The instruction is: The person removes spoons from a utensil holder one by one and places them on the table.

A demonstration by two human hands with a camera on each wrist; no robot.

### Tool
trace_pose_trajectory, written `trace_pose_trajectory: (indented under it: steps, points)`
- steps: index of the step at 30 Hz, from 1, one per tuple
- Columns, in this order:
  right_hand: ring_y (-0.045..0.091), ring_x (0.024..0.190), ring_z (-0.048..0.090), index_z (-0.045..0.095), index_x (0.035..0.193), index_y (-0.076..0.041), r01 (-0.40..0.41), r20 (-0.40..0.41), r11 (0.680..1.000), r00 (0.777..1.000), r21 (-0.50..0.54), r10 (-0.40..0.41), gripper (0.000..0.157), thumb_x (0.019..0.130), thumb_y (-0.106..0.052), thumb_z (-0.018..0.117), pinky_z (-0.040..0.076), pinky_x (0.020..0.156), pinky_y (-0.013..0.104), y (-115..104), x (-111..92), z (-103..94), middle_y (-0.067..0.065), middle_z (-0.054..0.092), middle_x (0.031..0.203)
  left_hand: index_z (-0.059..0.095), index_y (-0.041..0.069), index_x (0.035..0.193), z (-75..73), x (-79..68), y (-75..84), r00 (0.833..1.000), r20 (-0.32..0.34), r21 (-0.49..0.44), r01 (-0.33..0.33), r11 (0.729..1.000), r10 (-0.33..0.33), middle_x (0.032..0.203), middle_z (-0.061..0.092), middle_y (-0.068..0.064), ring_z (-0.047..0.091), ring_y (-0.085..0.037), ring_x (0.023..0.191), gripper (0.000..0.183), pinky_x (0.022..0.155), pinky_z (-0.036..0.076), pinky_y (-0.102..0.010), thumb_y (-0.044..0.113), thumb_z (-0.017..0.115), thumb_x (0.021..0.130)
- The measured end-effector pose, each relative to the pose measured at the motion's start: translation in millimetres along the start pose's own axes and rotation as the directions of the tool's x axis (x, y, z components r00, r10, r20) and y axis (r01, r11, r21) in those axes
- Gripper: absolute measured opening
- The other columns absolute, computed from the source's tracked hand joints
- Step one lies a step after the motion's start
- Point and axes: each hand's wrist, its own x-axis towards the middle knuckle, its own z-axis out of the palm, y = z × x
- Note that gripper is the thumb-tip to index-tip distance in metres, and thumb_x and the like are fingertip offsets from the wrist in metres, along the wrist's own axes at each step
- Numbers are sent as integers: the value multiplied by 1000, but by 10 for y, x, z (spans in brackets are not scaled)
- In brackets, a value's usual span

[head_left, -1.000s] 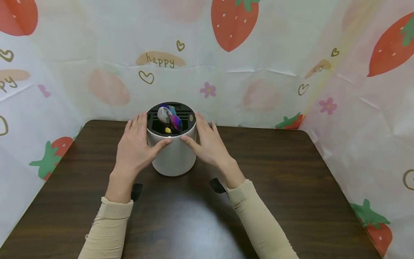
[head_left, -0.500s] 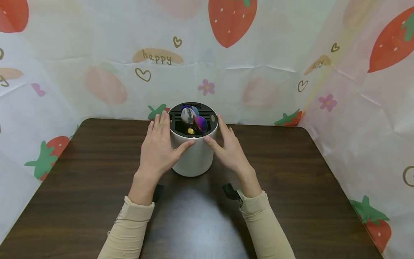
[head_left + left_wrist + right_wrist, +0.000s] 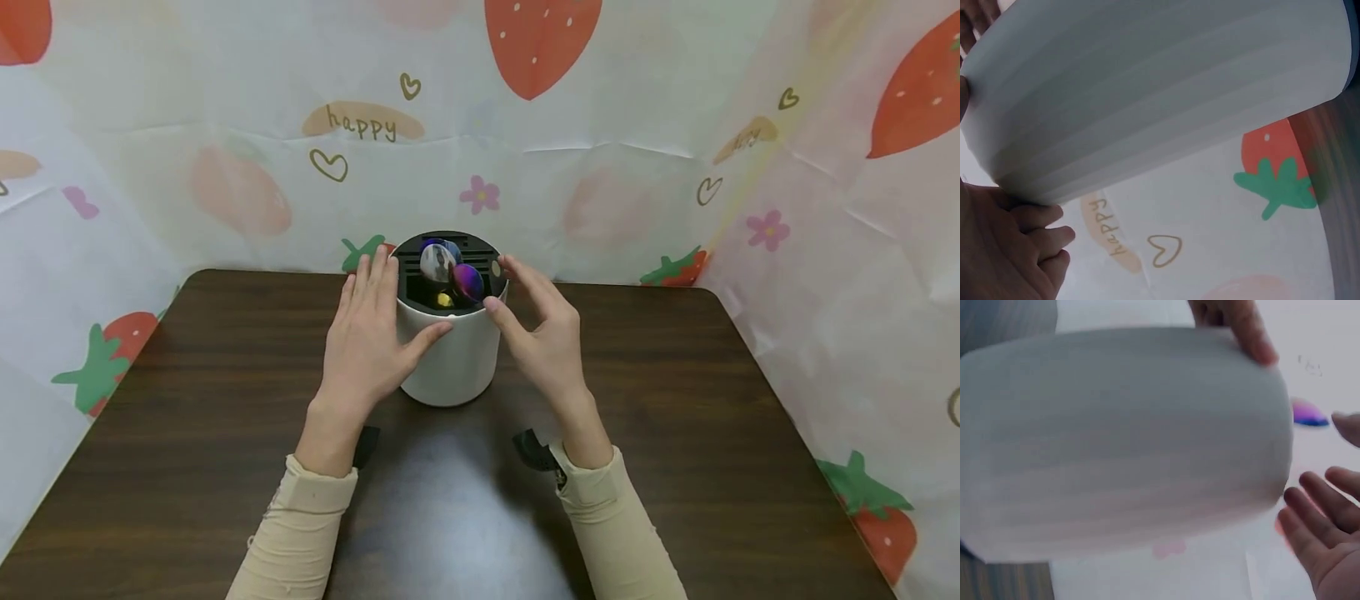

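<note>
"What sits at the heart of your feed?"

"A white canister stands upright near the middle of the far edge of a dark brown table, its black top tipped into view for my head camera. A silver spoon and a purple spoon show their shiny rounded ends over the slots, a small yellow thing just in front of them."

"And the hands?"

"Apart, one on each side of the canister. The left hand lays straight fingers along its side, thumb reaching across the front; my right wrist view shows that thumb touching the wall near the rim. The right hand spreads thumb and fingers beside the rim and holds nothing. Whether one of its fingertips grazes the canister, I cannot tell."

"Clamped on it?"

"Neither hand is. The fingers do not curl round it."

"Farther out?"

"A cream left sleeve and a matching right sleeve stretch over the table. Beyond the far edge, I see a pale sheet printed with red strawberries, pink flowers, hearts and the word 'happy'."
</note>
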Motion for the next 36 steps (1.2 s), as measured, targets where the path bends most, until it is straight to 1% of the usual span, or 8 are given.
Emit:
trace_pose_trajectory:
  steps: [3,5,10,13,17,25,30,36]
  points:
    - [28,118,67,67,136,0,55,-54,998,997,13,-54,43,95,-7,77,55,104,42,-51,22,74,14,69,131,32,-5,160,-4,-1,-20,999,-27,3,-42,999,42,171,21,-18,13,-34,160,104,130,12,-50,64,68,92]
    - [28,111,69,70,132,0,74,-69,997,995,-1,-74,40,94,-5,78,57,100,41,-66,32,117,14,70,127,35,-5,159,-4,-4,-32,996,-41,7,-74,997,74,170,23,-19,14,-33,160,102,130,14,-51,69,61,94]
    - [28,104,69,71,130,1,99,-58,995,993,-33,-101,36,94,-3,76,60,93,43,-67,48,176,16,71,123,41,-5,156,4,-15,-32,988,-67,10,-136,991,137,167,30,-22,19,-35,158,102,129,16,-51,79,35,98]
    - [27,99,69,71,129,2,127,-49,991,990,-51,-130,35,95,-3,75,60,89,42,-71,68,213,17,71,121,45,-6,153,5,-13,-28,983,-77,8,-166,986,166,165,35,-22,23,-37,157,100,129,18,-52,77,31,99]
    - [25,90,67,71,129,1,159,-38,984,986,-80,-163,33,96,-3,74,59,82,40,-94,90,250,18,73,115,49,-6,150,-2,-8,-21,979,-84,6,-185,983,184,161,42,-22,31,-40,154,94,128,22,-53,73,37,101]
    - [25,83,69,72,125,2,153,-50,985,986,-75,-157,31,94,2,74,60,77,35,-118,92,267,18,73,99,50,-7,149,-17,-17,-19,980,-79,6,-181,983,181,159,44,-23,36,-39,151,81,127,24,-53,54,67,98]
    - [26,85,71,73,123,2,132,-63,991,989,-32,-133,29,94,3,74,61,80,32,-144,106,265,18,74,100,49,-6,149,-24,-15,-21,982,-73,14,-174,985,174,159,44,-23,35,-39,152,81,128,22,-51,49,72,95]
    - [26,89,73,73,124,1,105,-81,994,991,8,-104,29,95,2,73,60,77,26,-194,111,247,18,74,104,49,-6,149,-18,-8,-12,983,-65,17,-169,985,170,159,44,-23,35,-39,152,81,128,23,-51,48,73,95]
